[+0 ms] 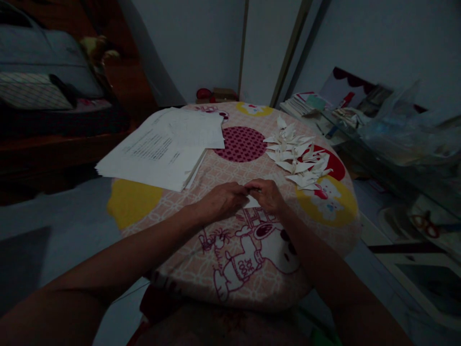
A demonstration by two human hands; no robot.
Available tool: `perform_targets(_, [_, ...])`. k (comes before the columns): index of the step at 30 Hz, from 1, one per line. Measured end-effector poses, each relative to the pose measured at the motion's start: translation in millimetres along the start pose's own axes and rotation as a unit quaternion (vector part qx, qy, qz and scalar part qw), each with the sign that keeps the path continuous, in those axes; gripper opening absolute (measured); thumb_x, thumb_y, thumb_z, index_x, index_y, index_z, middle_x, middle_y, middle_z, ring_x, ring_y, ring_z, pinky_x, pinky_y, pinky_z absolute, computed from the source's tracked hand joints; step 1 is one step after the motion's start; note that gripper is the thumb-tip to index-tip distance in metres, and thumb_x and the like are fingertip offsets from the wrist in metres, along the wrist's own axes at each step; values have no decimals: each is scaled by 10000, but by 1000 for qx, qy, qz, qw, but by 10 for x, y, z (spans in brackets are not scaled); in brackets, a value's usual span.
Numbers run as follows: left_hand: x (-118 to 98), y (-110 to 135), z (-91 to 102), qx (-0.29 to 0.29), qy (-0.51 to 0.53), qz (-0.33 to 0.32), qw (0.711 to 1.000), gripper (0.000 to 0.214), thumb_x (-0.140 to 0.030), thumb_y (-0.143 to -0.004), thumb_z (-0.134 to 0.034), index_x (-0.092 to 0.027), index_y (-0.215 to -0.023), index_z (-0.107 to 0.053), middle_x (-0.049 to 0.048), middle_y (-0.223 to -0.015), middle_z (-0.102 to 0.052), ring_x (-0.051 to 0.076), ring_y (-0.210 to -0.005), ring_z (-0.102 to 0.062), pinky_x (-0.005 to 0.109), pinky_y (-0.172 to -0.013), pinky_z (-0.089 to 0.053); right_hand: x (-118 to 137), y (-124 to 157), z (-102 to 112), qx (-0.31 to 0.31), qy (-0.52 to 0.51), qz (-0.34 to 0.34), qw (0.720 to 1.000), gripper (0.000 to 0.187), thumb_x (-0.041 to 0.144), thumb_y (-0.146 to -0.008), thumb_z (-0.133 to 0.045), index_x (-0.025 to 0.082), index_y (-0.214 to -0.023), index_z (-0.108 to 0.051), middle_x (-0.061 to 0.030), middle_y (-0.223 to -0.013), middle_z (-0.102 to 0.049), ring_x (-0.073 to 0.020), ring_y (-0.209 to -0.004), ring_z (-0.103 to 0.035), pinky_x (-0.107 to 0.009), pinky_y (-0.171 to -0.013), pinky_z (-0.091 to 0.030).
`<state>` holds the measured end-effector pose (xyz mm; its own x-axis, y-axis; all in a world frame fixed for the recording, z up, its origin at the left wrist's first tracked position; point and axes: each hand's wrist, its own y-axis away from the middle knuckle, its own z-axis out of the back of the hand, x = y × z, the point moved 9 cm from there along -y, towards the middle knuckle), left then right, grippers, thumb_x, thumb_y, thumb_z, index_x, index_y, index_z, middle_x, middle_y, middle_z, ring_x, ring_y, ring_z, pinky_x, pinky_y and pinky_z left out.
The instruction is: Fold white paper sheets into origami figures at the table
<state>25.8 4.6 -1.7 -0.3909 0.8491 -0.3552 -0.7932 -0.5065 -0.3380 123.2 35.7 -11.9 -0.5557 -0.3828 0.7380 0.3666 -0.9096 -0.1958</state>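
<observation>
Over the near middle of a round table, my left hand (226,199) and my right hand (267,193) meet with fingers pinched together. Between and below them shows a small piece of white folded paper (252,202), gripped by both; its upper part is hidden by my fingers. To the right lies a cluster of folded paper cranes (293,154), white with pointed tips. At the left rests a thick stack of printed paper sheets (158,149), with smaller sheets on top at its far right corner.
A patterned cloth (201,245) with cartoon figures covers the table. A glass shelf at the right holds papers, a plastic bag (403,129) and, lower down, red-handled scissors (427,223). A wooden bench (129,84) with bags stands at the left.
</observation>
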Motion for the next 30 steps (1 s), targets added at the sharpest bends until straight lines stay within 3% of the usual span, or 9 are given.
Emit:
perform_targets(6, [54,50,-51,16,-13,-36,999,239,-216,-980,-510,-180,-972,-746,94,-1049,-733,181,-925,-674,301,-820,-542,96,47,-49,-23,135,46,989,170,89,-812,-617,170,-879,-751,-93,-892,-723,-231,-931,-623,-346,-869,-462])
perform_targets(12, [95,60,-8,3,22,-47,999,232,-247,-991,-538,-157,-983,-752,100,-1003,-740,187,-930,-677,305,-837,-543,92,200,-39,7,110,54,992,263,12,-778,-563,169,-903,-733,-62,-891,-696,-188,-849,-624,-295,-788,-470])
perform_targets(16, [112,53,6,-9,33,-51,998,247,-260,-992,-544,-153,-920,-755,90,-937,-732,182,-880,-667,303,-806,-539,168,332,-23,27,159,87,983,41,152,-829,-700,171,-856,-725,-81,-910,-680,-221,-905,-604,-338,-831,-473])
perform_targets(18, [128,51,7,-10,32,-46,998,247,-262,-990,-546,-156,-909,-754,84,-919,-726,177,-849,-661,297,-780,-532,206,375,-58,40,194,95,976,62,229,-863,-725,168,-875,-727,-94,-932,-674,-224,-912,-590,-342,-826,-472])
perform_targets(21, [167,50,21,-12,37,-26,999,248,-264,-988,-545,-160,-900,-752,80,-915,-719,175,-836,-660,292,-768,-520,206,386,-112,54,234,77,968,114,190,-912,-659,165,-820,-722,-97,-920,-667,-213,-895,-583,-329,-808,-460])
perform_targets(25, [241,41,41,-7,67,19,998,235,-274,-977,-559,-169,-886,-749,62,-871,-701,168,-820,-655,275,-752,-494,158,358,-69,34,192,37,980,223,133,-907,-608,172,-717,-716,-64,-839,-647,-186,-833,-579,-305,-771,-437])
perform_targets(30, [343,38,47,-2,108,78,991,191,-274,-929,-610,-176,-839,-746,37,-816,-677,147,-749,-625,244,-680,-443,67,360,25,1,101,-21,995,229,139,-900,-581,167,-746,-747,-32,-793,-625,-157,-765,-584,-285,-721,-426])
